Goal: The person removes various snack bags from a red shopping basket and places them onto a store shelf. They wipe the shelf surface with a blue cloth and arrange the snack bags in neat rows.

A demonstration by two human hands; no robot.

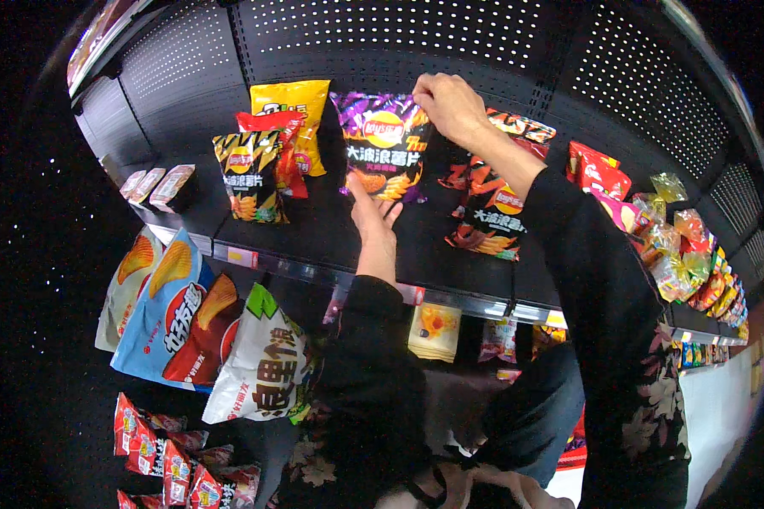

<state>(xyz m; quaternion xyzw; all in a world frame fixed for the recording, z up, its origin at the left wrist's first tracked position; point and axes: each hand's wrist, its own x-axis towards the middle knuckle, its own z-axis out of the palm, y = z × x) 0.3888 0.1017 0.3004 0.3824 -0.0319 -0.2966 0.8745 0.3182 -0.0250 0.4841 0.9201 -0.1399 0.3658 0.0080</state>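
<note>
A purple and black Lay's potato chip bag (pixel 384 149) stands upright, its printed front facing me, over the dark shelf (pixel 318 232). My right hand (pixel 451 107) pinches its upper right corner. At the lower edge, my left hand (pixel 374 219) has its thumb against the front, and its other fingers spread beneath. To the left, a black and yellow striped Lay's bag (pixel 247 178) stands before a red bag (pixel 293 159) and a yellow bag (pixel 318 118). Right of the purple bag, black and red Lay's bags (pixel 491 219) are partly covered by my right forearm.
A black perforated back panel (pixel 395 28) rises behind the shelf. Price tags line its front rail (pixel 305 268). Large chip bags (pixel 165 305) hang or stand below at left, above small red packets (pixel 178 471). Assorted snack packets (pixel 681 254) crowd the right side. Small cartons (pixel 172 188) sit at far left.
</note>
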